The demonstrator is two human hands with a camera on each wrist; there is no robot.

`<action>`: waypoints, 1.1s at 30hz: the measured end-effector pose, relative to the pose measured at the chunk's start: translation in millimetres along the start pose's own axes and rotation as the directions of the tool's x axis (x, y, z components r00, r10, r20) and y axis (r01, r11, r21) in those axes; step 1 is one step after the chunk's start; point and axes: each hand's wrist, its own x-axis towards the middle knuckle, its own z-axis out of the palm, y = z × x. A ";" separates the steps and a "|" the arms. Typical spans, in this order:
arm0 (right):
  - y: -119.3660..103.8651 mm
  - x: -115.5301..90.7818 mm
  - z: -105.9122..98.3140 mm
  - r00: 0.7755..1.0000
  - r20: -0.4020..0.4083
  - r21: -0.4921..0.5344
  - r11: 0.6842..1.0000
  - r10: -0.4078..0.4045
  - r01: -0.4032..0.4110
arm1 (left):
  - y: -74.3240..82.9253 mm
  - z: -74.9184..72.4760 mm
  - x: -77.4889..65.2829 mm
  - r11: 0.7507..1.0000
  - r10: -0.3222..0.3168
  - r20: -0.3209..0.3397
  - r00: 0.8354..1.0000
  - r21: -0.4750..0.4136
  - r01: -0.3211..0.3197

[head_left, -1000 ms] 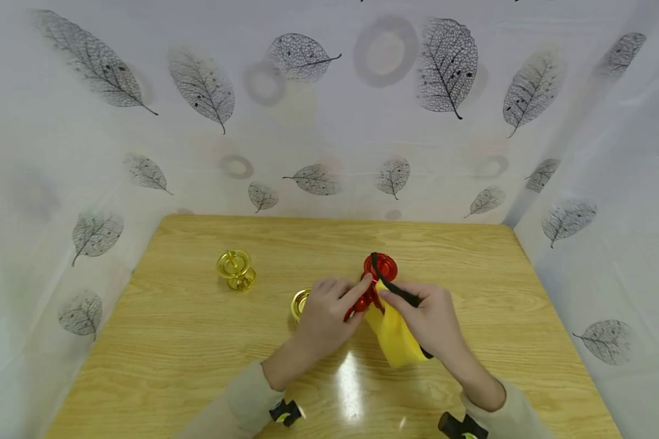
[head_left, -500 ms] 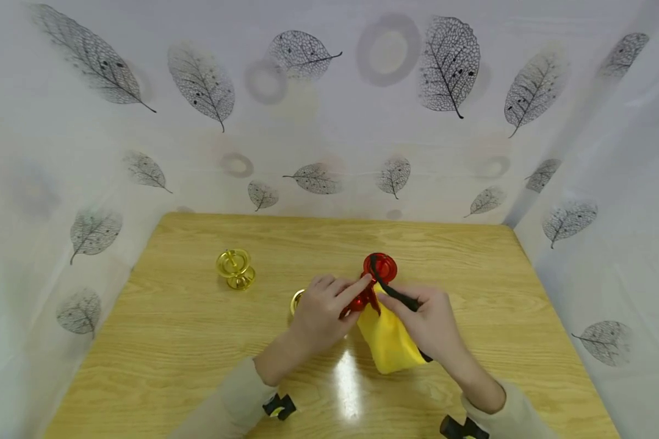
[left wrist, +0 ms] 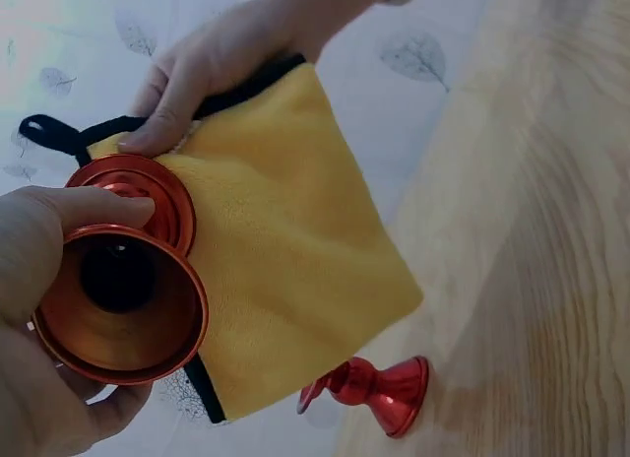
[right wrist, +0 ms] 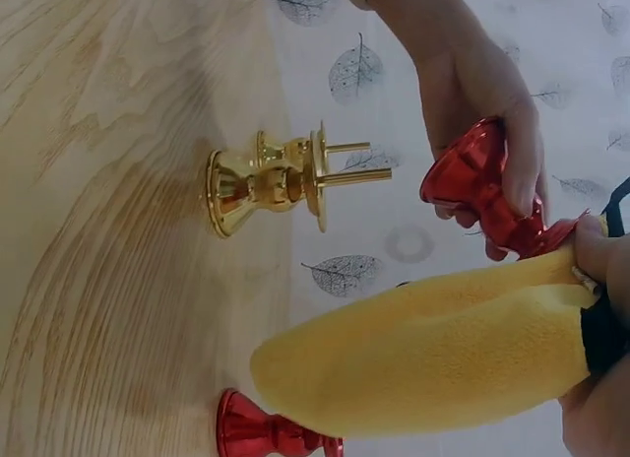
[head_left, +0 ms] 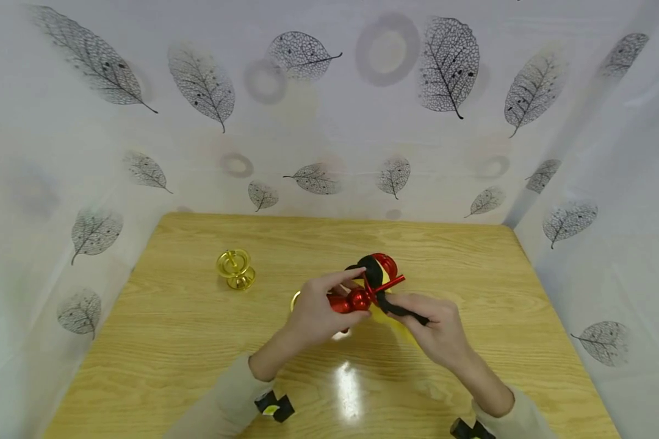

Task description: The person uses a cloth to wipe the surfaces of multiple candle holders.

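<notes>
My left hand grips a red metal candle holder, tilted on its side with its spike pointing right. In the left wrist view its hollow base faces the camera and the thumb lies across its stem, by the dish. My right hand pinches a yellow cloth with black edging and a black loop. The cloth lies against the dish end of the held candle holder and hangs down. A second red candle holder stands on the table beyond the hands, partly hidden by the cloth.
One gold candle holder stands at the left of the wooden table. Another gold one is mostly hidden behind my left hand in the head view. A leaf-patterned white curtain encloses the back and sides.
The held red candle holder has been turned, so its spike now shows pointing right. My left fingers have spread around it. The cloth's black edge has shifted up around the dish; my right hand moved slightly right.
</notes>
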 end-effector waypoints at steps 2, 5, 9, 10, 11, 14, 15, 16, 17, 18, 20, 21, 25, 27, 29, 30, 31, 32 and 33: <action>-4.2 0.3 -0.2 0.998 -0.012 -0.020 0.998 0.058 -0.058 | 0.3 2.0 1.5 0.995 0.084 -0.010 0.996 0.059 -0.083; -14.9 3.7 0.6 0.978 -0.029 -0.050 0.977 0.208 -0.209 | -1.4 6.0 3.8 0.928 0.263 -0.028 0.964 0.282 -0.244; -27.5 11.9 1.3 0.903 -0.041 -0.025 0.903 0.428 -0.429 | -3.7 9.5 4.0 0.759 0.408 -0.014 0.913 0.560 -0.331; -29.6 13.6 1.2 0.888 -0.044 -0.013 0.888 0.458 -0.459 | -4.3 9.9 3.6 0.733 0.424 -0.008 0.906 0.590 -0.338; -31.2 15.0 1.1 0.879 -0.045 -0.007 0.879 0.475 -0.476 | -4.4 9.7 3.4 0.720 0.431 -0.004 0.902 0.605 -0.341; -33.3 14.6 0.9 0.903 -0.051 -0.007 0.904 0.426 -0.427 | -4.9 7.8 2.8 0.767 0.410 -0.027 0.912 0.551 -0.328; -33.1 13.5 0.9 0.920 -0.054 -0.010 0.921 0.388 -0.389 | -4.6 6.7 2.6 0.803 0.387 -0.042 0.921 0.506 -0.314; -32.4 12.1 0.8 0.937 -0.053 -0.010 0.938 0.346 -0.347 | -4.5 5.5 2.3 0.845 0.357 -0.056 0.933 0.446 -0.296; -30.5 10.2 0.4 0.952 -0.053 -0.012 0.953 0.300 -0.301 | -4.2 4.4 1.9 0.886 0.320 -0.068 0.945 0.376 -0.273; -28.5 8.1 -0.3 0.964 -0.054 -0.009 0.965 0.261 -0.262 | -3.5 3.5 1.3 0.921 0.279 -0.077 0.957 0.303 -0.244; -22.8 4.3 -2.5 0.979 -0.054 0.020 0.980 0.196 -0.196 | -1.9 2.1 -0.1 0.970 0.188 -0.081 0.979 0.171 -0.172; -19.7 2.4 -3.9 0.983 -0.055 0.033 0.984 0.174 -0.172 | -1.2 1.9 -0.8 0.985 0.140 -0.078 0.987 0.116 -0.131; -8.7 -2.7 -9.0 0.984 -0.078 0.076 0.985 0.163 -0.158 | 2.2 2.2 -2.9 1.000 -0.012 -0.062 0.998 -0.027 0.011; -5.4 -3.4 -10.0 0.973 -0.107 0.088 0.977 0.205 -0.196 | 3.2 3.0 -3.2 0.993 -0.076 -0.055 0.996 -0.091 0.071; -4.2 -3.2 -9.8 0.943 -0.149 0.120 0.952 0.299 -0.283 | 4.0 4.2 -2.9 0.977 -0.137 -0.047 0.990 -0.169 0.127; -4.3 -2.8 -8.9 0.919 -0.163 0.162 0.928 0.359 -0.334 | 4.4 5.2 -2.5 0.966 -0.160 -0.046 0.986 -0.212 0.147; -5.0 -2.1 -7.5 0.894 -0.171 0.209 0.902 0.415 -0.379 | 4.7 6.3 -1.8 0.955 -0.175 -0.049 0.983 -0.250 0.157; -6.0 -1.2 -5.5 0.864 -0.172 0.267 0.866 0.474 -0.422 | 4.9 7.6 -1.1 0.945 -0.180 -0.055 0.982 -0.286 0.157; -7.4 -0.1 -2.9 0.827 -0.171 0.322 0.824 0.535 -0.467 | 5.1 9.2 -0.3 0.937 -0.179 -0.067 0.982 -0.316 0.150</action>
